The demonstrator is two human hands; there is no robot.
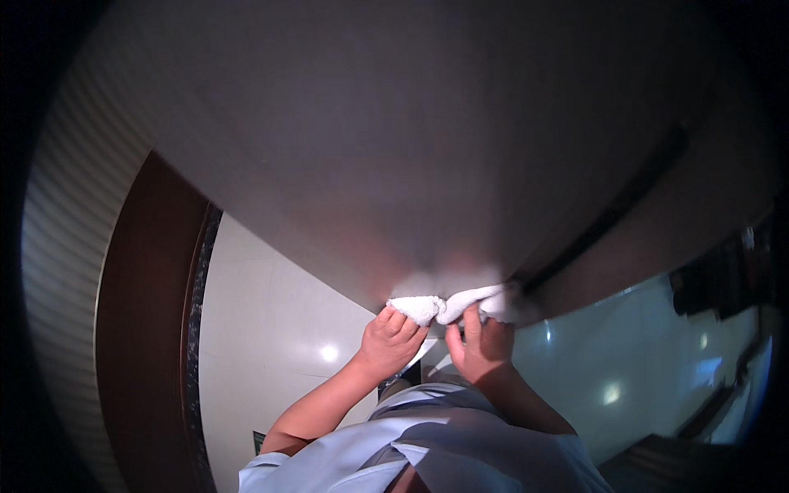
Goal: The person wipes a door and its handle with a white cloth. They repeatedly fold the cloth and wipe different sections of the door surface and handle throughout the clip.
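A white terry cloth is bunched against a tall grey, smooth panel that looks like brushed metal. My left hand grips the left part of the cloth, its fingers curled over the lower edge. The right part of the cloth, twisted in the middle, is held by my right hand, whose thumb side faces inward. Blurred reflections of cloth and hands show in the panel just above them. Shadow hides some of the fingers of my right hand.
A dark upright strip or gap runs along the panel to the right. On the left stands a dark brown band with a speckled black border. Glossy pale floor lies below. Dark, unclear objects are at the far right.
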